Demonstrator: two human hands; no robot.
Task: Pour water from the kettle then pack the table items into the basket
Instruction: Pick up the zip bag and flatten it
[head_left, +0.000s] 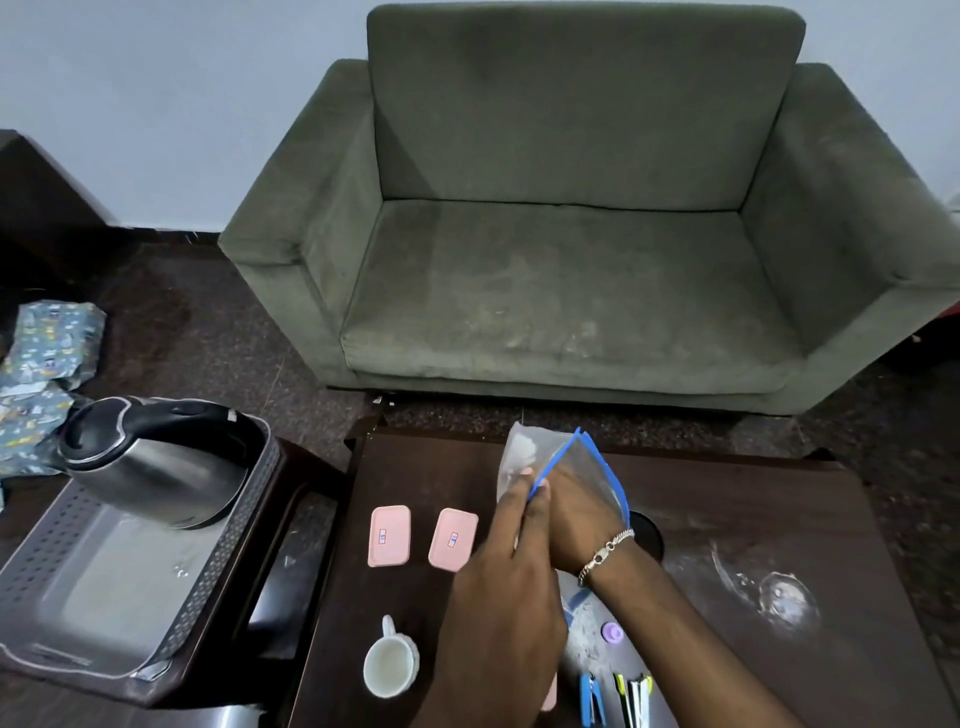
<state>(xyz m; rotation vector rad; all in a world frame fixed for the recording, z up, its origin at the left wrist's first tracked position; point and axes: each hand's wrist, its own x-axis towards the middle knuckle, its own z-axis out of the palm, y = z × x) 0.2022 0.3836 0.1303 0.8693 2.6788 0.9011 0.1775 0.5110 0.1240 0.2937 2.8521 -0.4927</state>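
Observation:
A clear zip bag (524, 449) with a blue seal strip stands tilted above the middle of the dark table (753, 525), its mouth spread. My left hand (501, 577) pinches the blue edge with thumb and fingers. My right hand (576, 512), with a chain bracelet at the wrist, sits in the bag's mouth and shows through the plastic. The steel kettle (156, 467) with its black lid and handle lies tilted in the far end of the dark perforated basket (236, 540) at left. Two pink flat boxes (389, 535), (453, 539) and a white cup (389, 665) sit on the table.
A purple cap (613, 632), a blue clip (591, 699), pens (636, 699) and another plastic bag (582, 642) lie under my arms. A black round object (649, 535) sits behind my right wrist. A wet patch (779, 597) marks the table's right side. Beyond stands a green sofa (566, 291); patterned cloth (47, 364) lies at left.

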